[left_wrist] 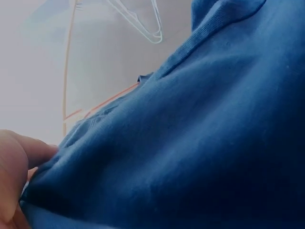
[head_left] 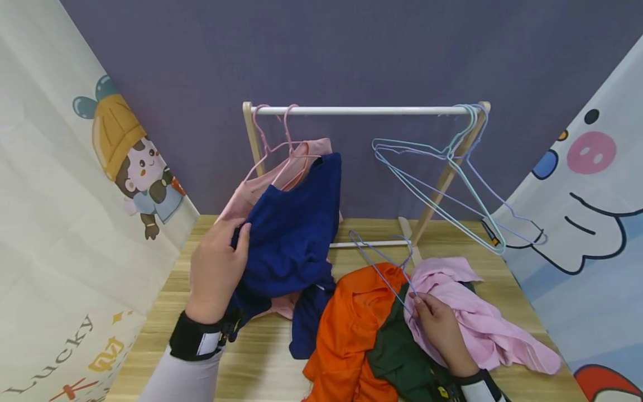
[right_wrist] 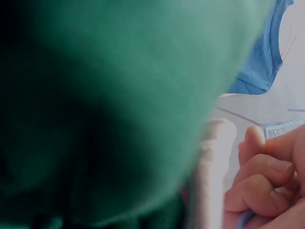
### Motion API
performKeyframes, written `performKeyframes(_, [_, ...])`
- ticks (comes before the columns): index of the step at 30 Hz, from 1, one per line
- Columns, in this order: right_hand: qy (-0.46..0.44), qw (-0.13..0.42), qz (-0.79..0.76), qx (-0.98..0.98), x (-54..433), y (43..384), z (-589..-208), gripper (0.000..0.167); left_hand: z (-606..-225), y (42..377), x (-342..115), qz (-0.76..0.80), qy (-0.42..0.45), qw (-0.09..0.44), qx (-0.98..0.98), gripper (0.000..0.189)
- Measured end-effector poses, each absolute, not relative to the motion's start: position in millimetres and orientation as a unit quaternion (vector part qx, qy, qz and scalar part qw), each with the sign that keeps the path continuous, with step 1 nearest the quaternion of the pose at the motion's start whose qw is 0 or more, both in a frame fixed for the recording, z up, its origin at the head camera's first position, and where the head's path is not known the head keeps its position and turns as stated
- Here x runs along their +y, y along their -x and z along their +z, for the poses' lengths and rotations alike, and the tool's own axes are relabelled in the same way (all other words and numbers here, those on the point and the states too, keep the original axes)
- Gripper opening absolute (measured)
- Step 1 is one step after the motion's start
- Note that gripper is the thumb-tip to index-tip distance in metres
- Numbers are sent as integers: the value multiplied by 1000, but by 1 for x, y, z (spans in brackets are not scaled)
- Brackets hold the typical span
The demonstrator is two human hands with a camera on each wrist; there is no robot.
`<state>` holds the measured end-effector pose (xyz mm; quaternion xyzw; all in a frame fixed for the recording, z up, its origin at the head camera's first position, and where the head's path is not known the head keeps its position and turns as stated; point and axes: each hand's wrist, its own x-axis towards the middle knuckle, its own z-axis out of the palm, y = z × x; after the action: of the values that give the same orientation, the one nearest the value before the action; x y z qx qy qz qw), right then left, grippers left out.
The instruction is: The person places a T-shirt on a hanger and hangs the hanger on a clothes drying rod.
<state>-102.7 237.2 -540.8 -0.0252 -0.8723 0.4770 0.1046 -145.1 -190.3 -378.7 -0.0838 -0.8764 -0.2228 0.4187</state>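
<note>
My left hand [head_left: 216, 271] pinches the left shoulder edge of a navy blue shirt [head_left: 301, 234], which hangs from a pink hanger [head_left: 287, 131] on the rack's rail. In the left wrist view, thumb and fingers hold the shirt's cloth [left_wrist: 167, 138] at its edge. Behind it hangs a pale pink garment [head_left: 318, 147] on a second pink hanger [head_left: 258, 131]. Lower right, my right hand [head_left: 439, 326] grips a purple-blue wire hanger [head_left: 403, 267] above the clothes pile. In the right wrist view, curled fingers [right_wrist: 259, 191] surround the wire; a green garment [right_wrist: 133, 95] fills much of that view.
The rack has a white rail [head_left: 361, 110] and wooden posts [head_left: 442, 184]. Mint and lavender hangers [head_left: 454, 162] hang at its right end. On the wooden table [head_left: 271, 363] lie an orange garment [head_left: 346, 329], a dark green one [head_left: 402, 352] and a pink one [head_left: 482, 318].
</note>
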Motion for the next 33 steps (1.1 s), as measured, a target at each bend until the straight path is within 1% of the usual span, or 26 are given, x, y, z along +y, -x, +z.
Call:
performKeyframes(2, [24,106,477,-872,238,103,-541,18,-381,143,-186,-205,100,457,-860,25])
performKeyframes(5, [23,108,474,-873,238,103,-541,18,-387,138,-171,-192,146,544,-804,20])
performKeyframes(7, [23,110,469,-876,238,102,-540,17,-393,134,-157,-189,183,591,-763,16])
performKeyframes(9, [22,109,463,-879,238,103,-540,18,-400,129,-142,-199,218,602,-742,13])
performKeyframes(10, [21,109,460,-881,238,103,-540,19,-405,126,-135,-207,234,591,-744,13])
performKeyframes(11, [20,109,458,-882,238,103,-539,20,-410,124,-128,-218,246,573,-750,13])
performKeyframes(13, [18,109,454,-884,237,103,-539,21,-424,119,-113,-243,263,512,-781,12])
performKeyframes(15, [17,108,456,-883,237,102,-539,21,-441,115,-98,-261,269,440,-816,8])
performKeyframes(18, [20,105,459,-882,236,102,-539,21,-470,110,-77,-264,257,312,-876,7])
performKeyframes(22, [26,106,462,-880,236,101,-539,19,-500,103,-56,-261,224,153,-927,24])
performKeyframes(24, [27,107,465,-878,236,101,-540,18,-508,100,-49,-264,203,87,-939,36])
performKeyframes(26, [30,107,469,-876,236,101,-540,17,-513,99,-45,-261,182,41,-947,46])
performKeyframes(28, [31,103,473,-875,235,101,-540,17,-515,98,-43,-261,171,13,-950,51])
performKeyframes(30, [32,100,472,-875,235,101,-540,17,-517,97,-42,-265,170,4,-949,49])
performKeyframes(33, [32,101,465,-879,236,101,-539,17,-522,96,-41,-284,182,7,-941,34])
